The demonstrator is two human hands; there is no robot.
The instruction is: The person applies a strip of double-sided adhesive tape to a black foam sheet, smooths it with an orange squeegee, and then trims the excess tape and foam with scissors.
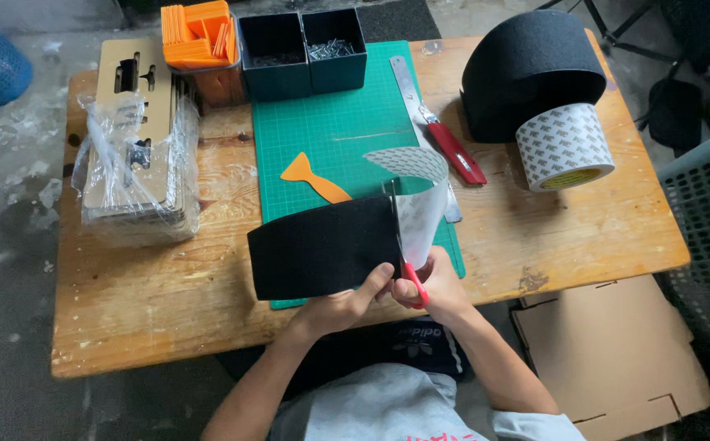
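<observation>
Black felt strip (322, 249) gripped at lower edge by left hand (347, 304), held over near edge of green cutting mat (330, 131). Red-handled scissors (404, 261) clenched in right hand (437, 286), blades upright at strip's right end, beside peeling white backing sheet (420, 214). Orange template (314, 180) lying on mat behind strip.

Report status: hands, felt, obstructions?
Left hand grips black felt strip. Right hand works red scissors, blades at strip's right end. Nothing blocking.
</observation>
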